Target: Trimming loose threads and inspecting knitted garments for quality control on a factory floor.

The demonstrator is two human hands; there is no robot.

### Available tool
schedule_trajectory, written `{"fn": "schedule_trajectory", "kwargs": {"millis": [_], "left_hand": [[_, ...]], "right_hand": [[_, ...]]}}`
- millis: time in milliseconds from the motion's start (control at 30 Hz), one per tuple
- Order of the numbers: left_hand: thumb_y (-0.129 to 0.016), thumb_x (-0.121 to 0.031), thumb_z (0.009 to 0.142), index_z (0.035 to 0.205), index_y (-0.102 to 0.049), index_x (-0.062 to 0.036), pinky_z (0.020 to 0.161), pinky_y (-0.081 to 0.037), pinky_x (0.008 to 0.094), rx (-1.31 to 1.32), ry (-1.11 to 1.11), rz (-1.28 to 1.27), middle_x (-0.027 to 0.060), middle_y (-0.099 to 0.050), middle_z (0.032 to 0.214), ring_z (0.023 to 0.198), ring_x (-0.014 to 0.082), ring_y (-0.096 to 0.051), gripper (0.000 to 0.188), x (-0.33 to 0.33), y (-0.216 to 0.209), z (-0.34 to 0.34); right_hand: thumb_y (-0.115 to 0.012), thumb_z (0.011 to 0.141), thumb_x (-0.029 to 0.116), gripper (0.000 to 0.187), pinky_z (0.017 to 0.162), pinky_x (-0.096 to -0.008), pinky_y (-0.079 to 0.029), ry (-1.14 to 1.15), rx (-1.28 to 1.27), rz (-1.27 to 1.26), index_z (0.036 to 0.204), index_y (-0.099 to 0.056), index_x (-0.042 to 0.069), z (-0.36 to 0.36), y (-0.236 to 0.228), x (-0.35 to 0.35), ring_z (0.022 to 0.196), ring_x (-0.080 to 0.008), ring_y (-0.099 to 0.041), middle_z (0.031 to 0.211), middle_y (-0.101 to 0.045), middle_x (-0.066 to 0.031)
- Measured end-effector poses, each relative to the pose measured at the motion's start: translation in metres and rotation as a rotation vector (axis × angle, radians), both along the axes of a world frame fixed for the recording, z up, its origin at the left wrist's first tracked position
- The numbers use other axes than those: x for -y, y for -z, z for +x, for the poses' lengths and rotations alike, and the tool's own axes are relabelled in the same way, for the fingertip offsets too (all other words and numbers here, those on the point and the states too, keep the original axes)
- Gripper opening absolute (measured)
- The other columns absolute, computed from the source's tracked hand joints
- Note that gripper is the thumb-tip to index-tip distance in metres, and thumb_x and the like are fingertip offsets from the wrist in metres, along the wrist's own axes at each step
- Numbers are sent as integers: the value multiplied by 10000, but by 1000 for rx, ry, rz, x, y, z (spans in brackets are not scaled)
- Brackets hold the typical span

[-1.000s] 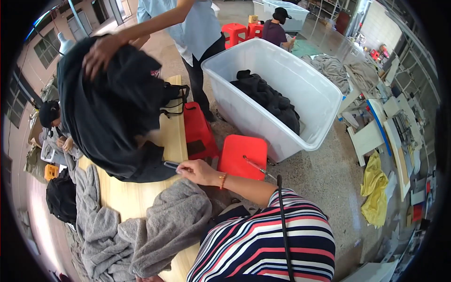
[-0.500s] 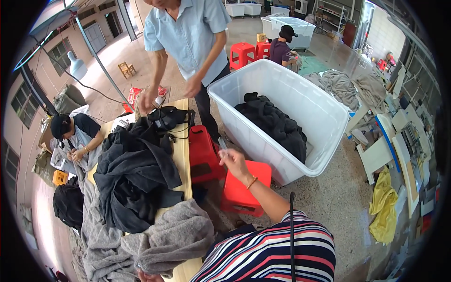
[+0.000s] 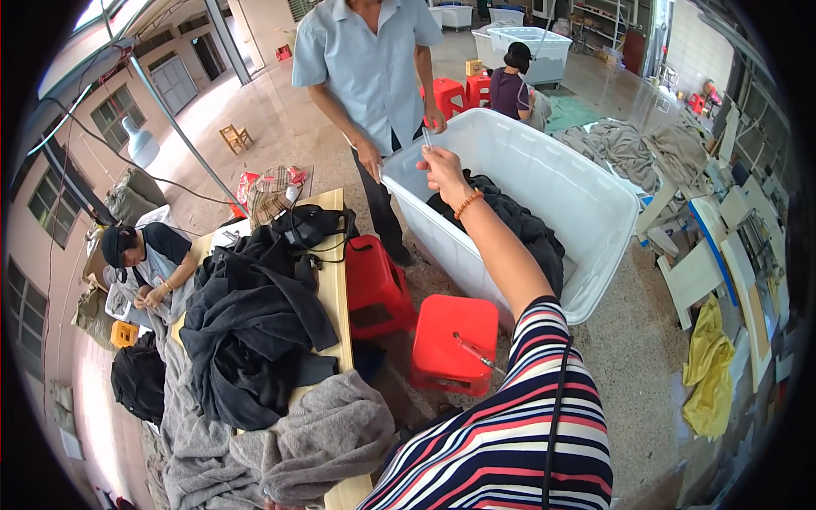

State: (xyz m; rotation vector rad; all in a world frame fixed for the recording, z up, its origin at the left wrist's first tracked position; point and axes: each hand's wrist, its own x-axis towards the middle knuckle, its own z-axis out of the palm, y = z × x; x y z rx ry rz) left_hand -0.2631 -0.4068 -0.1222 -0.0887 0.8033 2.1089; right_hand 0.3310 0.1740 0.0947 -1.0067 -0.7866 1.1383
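My right hand (image 3: 444, 172) is stretched out over the near-left rim of a big white plastic tub (image 3: 501, 265). Its fingers are closed on a slim pale stick-like thing (image 3: 427, 137), too small to name. Dark cloth (image 3: 510, 223) lies heaped in the tub. At the lower edge, a sliver of my left hand (image 3: 276, 505) shows beside a bunched grey fleecy cloth (image 3: 327, 432); its fingers are mostly hidden. That cloth rests at the near end of a wooden table (image 3: 337, 280), next to a pile of black garments (image 3: 246, 319).
A person in a light blue shirt (image 3: 365, 76) stands at the tub's far-left corner. Two red stools (image 3: 455, 327) stand between table and tub, a thin tool (image 3: 478, 352) on the nearer one. Another person (image 3: 157, 263) sits left of the table. Grey cloth (image 3: 608, 153) lies beyond the tub.
My right hand has reached forward from above the red stool to the tub's rim, still holding the pale thing. The blue-shirted person has moved from the table to the tub.
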Motion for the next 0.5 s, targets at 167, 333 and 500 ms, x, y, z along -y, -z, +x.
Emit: {"fn": "schedule_trajectory", "kwargs": {"millis": [167, 333, 500], "left_hand": [[-593, -91, 868, 1277, -527, -4, 704, -483, 244, -145, 81, -155, 82, -609, 1065, 912, 165, -552, 424, -47, -83, 64], [-547, -212, 939, 1056, -599, -14, 760, -515, 326, -142, 185, 48, 98, -685, 978, 822, 185, -640, 235, -26, -52, 33], [-516, -214, 948, 1231, -536, 46, 1046, -406, 488, -198, 303, 33, 211, -602, 1246, 1194, 336, -550, 385, -47, -66, 38]], "right_hand": [[-591, 942, 284, 211, 373, -210, -271, -85, 309, -122, 993, -589, 79, 13, 62, -24, 433, -31, -340, 763, -597, -40], [-584, 934, 268, 245, 355, -226, -267, -111, 452, -331, 1002, -648, 42, 50, 129, -5, 416, -39, -353, 712, -607, -26], [-563, 935, 248, 223, 364, -238, -285, -169, 594, -214, 940, -647, 42, 36, 111, -11, 419, -48, -356, 705, -624, -28]]}}
